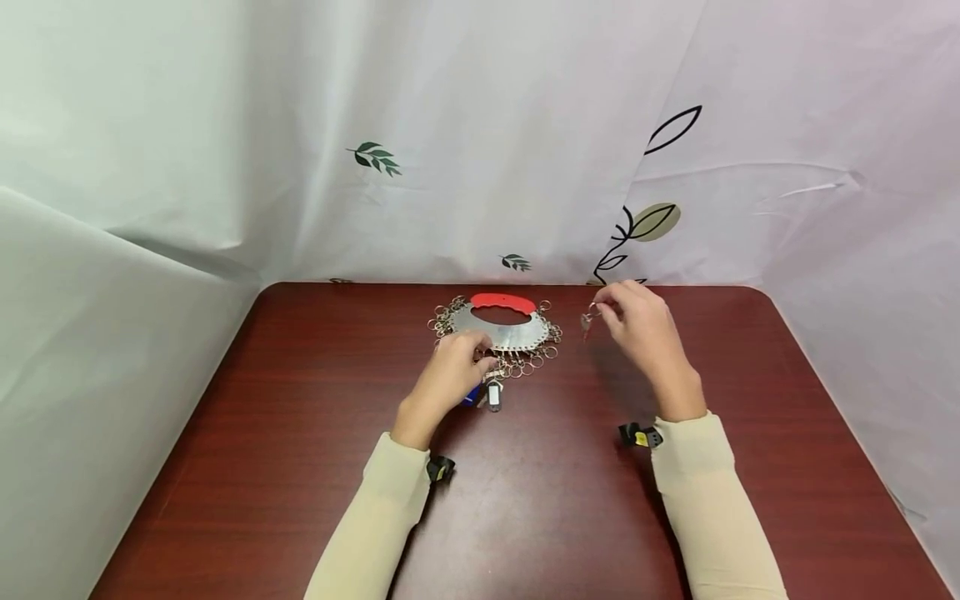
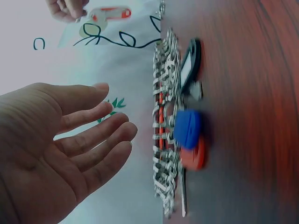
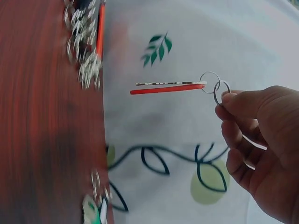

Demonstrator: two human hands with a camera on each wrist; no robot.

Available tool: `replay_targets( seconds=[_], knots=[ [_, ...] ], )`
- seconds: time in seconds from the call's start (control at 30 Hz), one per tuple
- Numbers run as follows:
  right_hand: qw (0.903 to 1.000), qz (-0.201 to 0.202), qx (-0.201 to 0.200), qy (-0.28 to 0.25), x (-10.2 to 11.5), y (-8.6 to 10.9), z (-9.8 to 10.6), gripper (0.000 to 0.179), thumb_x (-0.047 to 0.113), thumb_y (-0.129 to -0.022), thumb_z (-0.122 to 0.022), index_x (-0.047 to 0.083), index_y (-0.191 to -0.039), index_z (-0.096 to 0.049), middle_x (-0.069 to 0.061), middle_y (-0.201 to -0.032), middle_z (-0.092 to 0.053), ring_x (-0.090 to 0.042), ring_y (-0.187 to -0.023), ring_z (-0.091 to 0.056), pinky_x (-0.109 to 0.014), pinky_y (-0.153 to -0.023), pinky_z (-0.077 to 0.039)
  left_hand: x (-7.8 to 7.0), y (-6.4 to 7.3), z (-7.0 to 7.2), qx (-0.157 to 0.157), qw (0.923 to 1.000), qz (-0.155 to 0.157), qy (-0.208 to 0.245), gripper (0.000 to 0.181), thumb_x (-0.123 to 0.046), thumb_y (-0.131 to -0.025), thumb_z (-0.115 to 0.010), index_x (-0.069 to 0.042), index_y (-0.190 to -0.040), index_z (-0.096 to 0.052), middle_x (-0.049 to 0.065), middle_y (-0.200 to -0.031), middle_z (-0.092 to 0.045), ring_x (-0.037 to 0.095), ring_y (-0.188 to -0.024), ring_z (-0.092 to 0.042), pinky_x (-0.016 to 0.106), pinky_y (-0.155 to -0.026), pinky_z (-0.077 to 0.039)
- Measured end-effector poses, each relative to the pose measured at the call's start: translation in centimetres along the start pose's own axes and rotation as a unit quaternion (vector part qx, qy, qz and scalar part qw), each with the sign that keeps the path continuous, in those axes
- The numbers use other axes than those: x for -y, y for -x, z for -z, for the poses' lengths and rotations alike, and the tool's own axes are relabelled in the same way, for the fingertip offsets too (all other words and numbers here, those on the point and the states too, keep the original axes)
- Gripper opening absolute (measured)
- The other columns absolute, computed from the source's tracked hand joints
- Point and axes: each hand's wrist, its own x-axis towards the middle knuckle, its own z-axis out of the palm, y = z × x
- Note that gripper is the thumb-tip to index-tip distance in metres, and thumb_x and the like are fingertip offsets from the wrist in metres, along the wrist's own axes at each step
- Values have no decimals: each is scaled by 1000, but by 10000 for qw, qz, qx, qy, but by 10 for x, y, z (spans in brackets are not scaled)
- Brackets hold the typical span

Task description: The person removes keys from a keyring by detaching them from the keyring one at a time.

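Note:
My right hand (image 1: 637, 325) pinches a metal split ring (image 3: 222, 93) between thumb and forefinger, above the table. Linked to it is a second ring carrying a silver key (image 3: 163, 84) and a red tag (image 3: 163, 90). My left hand (image 2: 84, 140) holds nothing, its fingers relaxed, over the front left of a metal key holder (image 1: 513, 337) with a red grip (image 1: 502, 301). Many small rings line the holder's curved edge. By the left hand lie a black tag with a white label (image 1: 493, 395), a blue tag (image 2: 188, 128) and a red-orange tag (image 2: 195, 156).
Both hands are above a dark red wooden table (image 1: 300, 467). A white curtain with leaf prints (image 1: 480, 167) hangs behind its far edge. More rings and a green-and-white tag (image 3: 91, 210) appear low in the right wrist view.

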Motion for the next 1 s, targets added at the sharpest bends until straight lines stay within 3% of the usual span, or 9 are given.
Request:
replay_targets(
  seconds=[0.4,0.53,0.77,1.0],
  knots=[
    [9965,519,209,624,-36,7,39,12,-4,-87,-72,6,-93,-70,-10,-90,-68,-35,-86,-64,-52,-74,-51,28,16,32,1,9973,-166,-717,26,-20,-95,-75,-2,-113,-71,13,-109,-71,28,-98,-68,45,-91,-57],
    [9929,690,565,790,-48,10,48,15,-5,-85,-72,8,-92,-70,-10,-93,-68,-35,-91,-63,-52,-76,-51,39,27,43,74,9955,-203,-923,26,-22,-94,-75,-3,-111,-71,11,-103,-70,28,-94,-68,45,-86,-58],
    [9784,814,1401,1285,-64,13,59,19,-2,-80,-74,15,-86,-68,-5,-89,-63,-34,-88,-62,-50,-73,-51,59,41,55,271,9934,7,-1113,29,-23,-95,-74,-1,-114,-70,14,-108,-71,31,-97,-68,49,-88,-56],
    [9549,1371,1873,1853,-67,9,66,26,-10,-74,-75,13,-82,-65,-7,-84,-58,-35,-85,-59,-49,-70,-49,71,50,63,369,9914,129,-1247,29,-22,-96,-73,-1,-115,-68,16,-110,-70,31,-97,-67,49,-88,-57]
  ],
)
